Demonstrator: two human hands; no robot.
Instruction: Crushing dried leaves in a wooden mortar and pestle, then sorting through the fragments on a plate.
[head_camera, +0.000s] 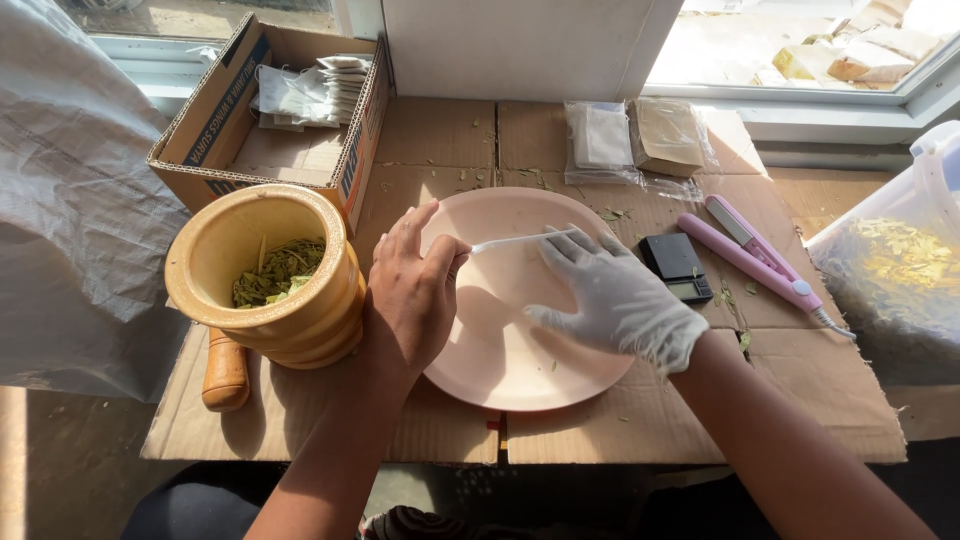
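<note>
While both hands sit over the one pink plate (500, 370), the count is: one plate, one wooden mortar (268, 275), one pestle (225, 372), one small black scale (677, 268), one pink flat sealer tool (757, 257), one cardboard box (268, 110), two stacks of sachets in clear wrap (638, 138), one clear tub of dried leaves (893, 265).

Left hand (410, 300): bare, half curled, thumb and forefinger pinching one end of a thin white strip (520, 240); other fingers loosely raised. Right hand (615, 300): white glove, fingers spread and fairly flat, fingertips (560, 243) touching the strip's other end; palm hovering low over the plate, can't tell if it presses down.

Strip spans between the two hands, above the plate's far half. Mortar with crushed green leaves is just left of the left hand, touching the plate rim or nearly; pestle lies below the mortar. Scale and sealer are just right of the gloved hand; tub further right. Box is beyond the left hand, sachet stacks beyond the right.
</note>
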